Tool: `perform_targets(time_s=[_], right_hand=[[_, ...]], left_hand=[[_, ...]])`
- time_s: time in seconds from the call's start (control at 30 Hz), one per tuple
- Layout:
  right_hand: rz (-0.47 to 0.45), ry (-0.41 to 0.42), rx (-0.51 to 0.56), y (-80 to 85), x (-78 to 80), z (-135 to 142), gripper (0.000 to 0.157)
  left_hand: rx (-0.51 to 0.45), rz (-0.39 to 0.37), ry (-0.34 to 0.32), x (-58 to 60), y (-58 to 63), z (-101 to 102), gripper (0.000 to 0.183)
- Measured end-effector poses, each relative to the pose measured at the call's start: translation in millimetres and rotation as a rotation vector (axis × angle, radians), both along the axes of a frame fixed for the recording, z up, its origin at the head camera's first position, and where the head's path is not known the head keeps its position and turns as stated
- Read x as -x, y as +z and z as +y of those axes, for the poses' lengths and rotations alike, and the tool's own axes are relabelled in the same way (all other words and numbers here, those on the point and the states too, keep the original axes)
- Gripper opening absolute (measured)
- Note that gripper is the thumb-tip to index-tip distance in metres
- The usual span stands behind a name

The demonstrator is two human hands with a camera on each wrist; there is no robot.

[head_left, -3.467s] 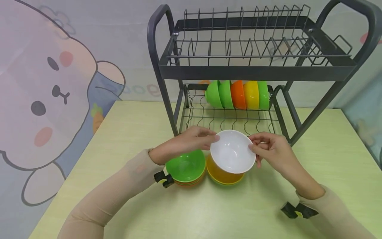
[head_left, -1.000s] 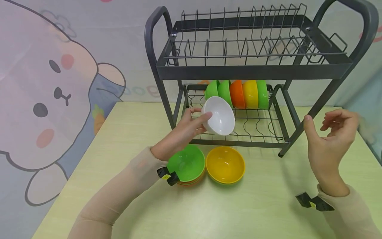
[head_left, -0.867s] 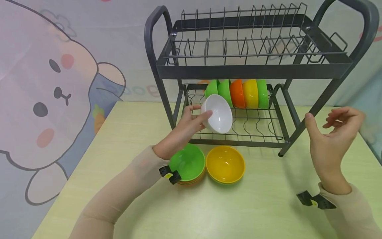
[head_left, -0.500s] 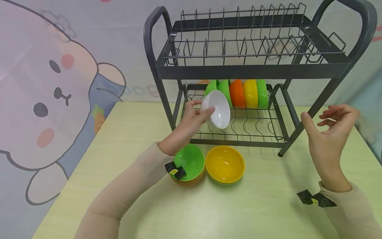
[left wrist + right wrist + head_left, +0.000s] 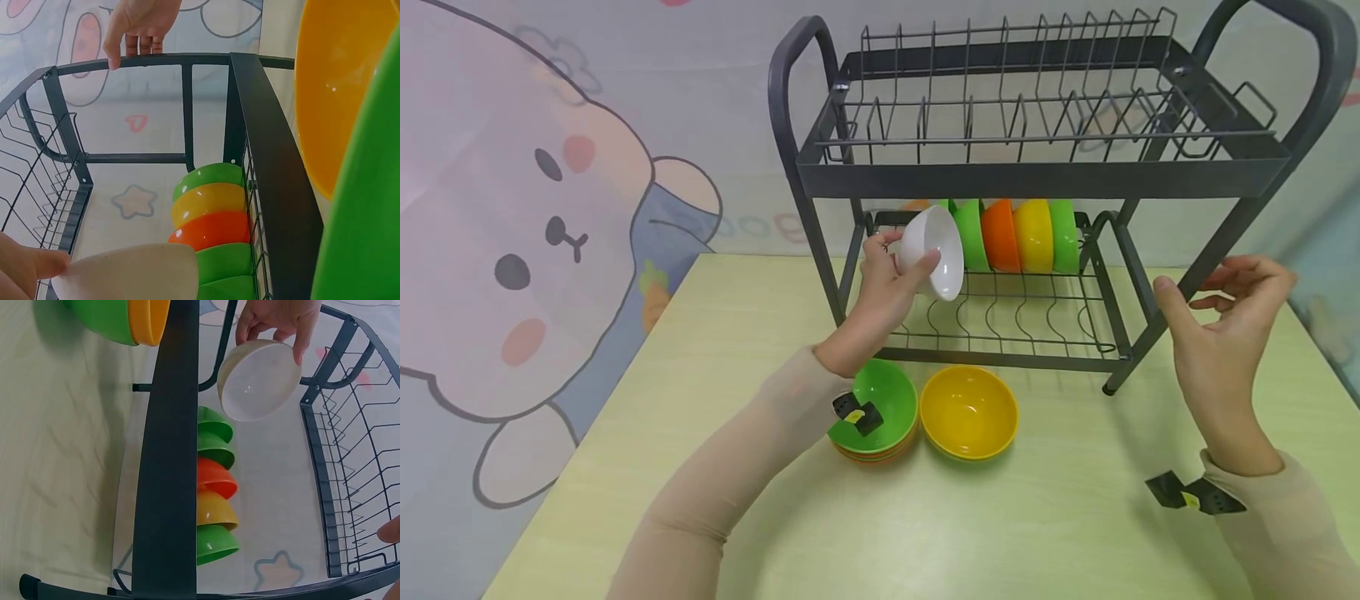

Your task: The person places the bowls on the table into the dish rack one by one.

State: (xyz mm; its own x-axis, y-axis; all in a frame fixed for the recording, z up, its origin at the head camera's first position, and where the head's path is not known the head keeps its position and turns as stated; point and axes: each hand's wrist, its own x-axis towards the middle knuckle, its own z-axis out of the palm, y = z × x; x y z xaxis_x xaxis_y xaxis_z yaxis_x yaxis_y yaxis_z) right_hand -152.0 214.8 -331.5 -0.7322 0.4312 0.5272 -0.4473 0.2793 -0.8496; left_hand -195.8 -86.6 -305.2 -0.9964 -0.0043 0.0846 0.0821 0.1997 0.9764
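Observation:
My left hand [image 5: 880, 283] pinches a white bowl [image 5: 934, 252] by its left side, thumb on the inside near the rim. The bowl is tilted, its mouth facing right, just left of a row of bowls on the lower tier of a dark dish rack [image 5: 1037, 180]. That row holds green bowls [image 5: 972, 236], an orange bowl [image 5: 1002, 237] and a yellow bowl [image 5: 1033, 237], tipped on their sides. My right hand [image 5: 1228, 358] holds the rack's right front leg between thumb and fingers. In the right wrist view the white bowl [image 5: 261, 384] hangs apart from the row.
A green bowl [image 5: 891, 398] tops a stack in front of the rack, partly behind my left wrist. Beside it a yellow bowl [image 5: 967, 412] sits on a green one. The wire upper tier [image 5: 1045, 125] overhangs the lower shelf. Pale table [image 5: 940, 533] spreads in front.
Both hands held the white bowl earlier; the right hand let go and came to the rack's right leg. The left hand moved the bowl up and back, tilting it more onto its side.

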Motion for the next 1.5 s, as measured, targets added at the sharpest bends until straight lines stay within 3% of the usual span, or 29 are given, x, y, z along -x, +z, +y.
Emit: perform_targets(time_s=[0.3, 0.73, 1.0, 1.5], right_hand=[[-0.012, 0.025, 0.018, 0.7, 0.6, -0.8, 0.049], [-0.007, 0.072, 0.032, 1.1, -0.8, -1.5, 0.048], [-0.014, 0.066, 0.016, 0.9, -0.6, -1.4, 0.047], [-0.039, 0.059, -0.013, 1.8, -2.0, -1.3, 0.047]], left_hand=[[0.12, -0.024, 0.128, 8.2, 3.3, 7.7, 0.063], [0.172, 0.006, 0.263, 19.9, -0.4, 14.0, 0.062], [0.186, 0.041, 0.298, 26.3, -2.3, 17.0, 0.062], [0.265, 0.067, 0.334, 49.8, -8.9, 19.2, 0.059]])
